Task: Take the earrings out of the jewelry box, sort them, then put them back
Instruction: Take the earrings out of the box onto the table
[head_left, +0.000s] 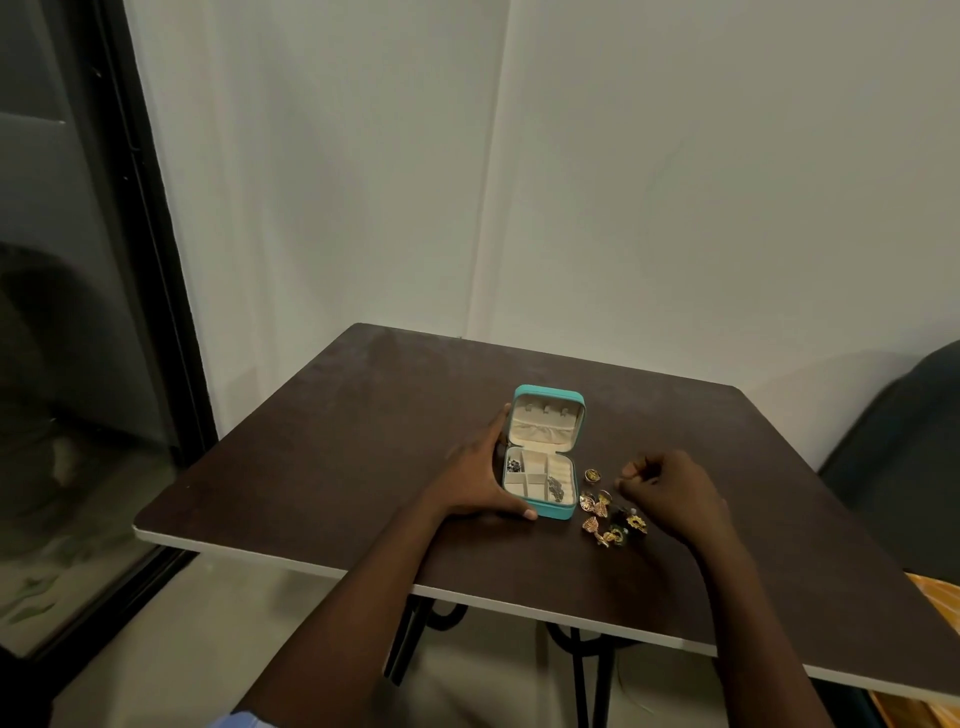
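A small teal jewelry box (550, 511) stands open on the dark table (363, 467), its cream lid upright. Dark earrings (514, 464) lie in its far left compartment and a silvery piece (555, 487) in the right one. My left hand (480, 475) cups the box's left side, thumb along the front corner. Right of the box, several gold earrings (602, 512) lie in a loose pile, with one round gold piece (592, 474) apart. My right hand (665, 491) hovers over the pile with curled fingers; whether it pinches anything is hidden.
The table has a white front edge (311, 564) and black metal legs. A dark chair (904, 467) stands at the right. A glass door with a black frame (156, 312) is at the left. White walls meet behind the table.
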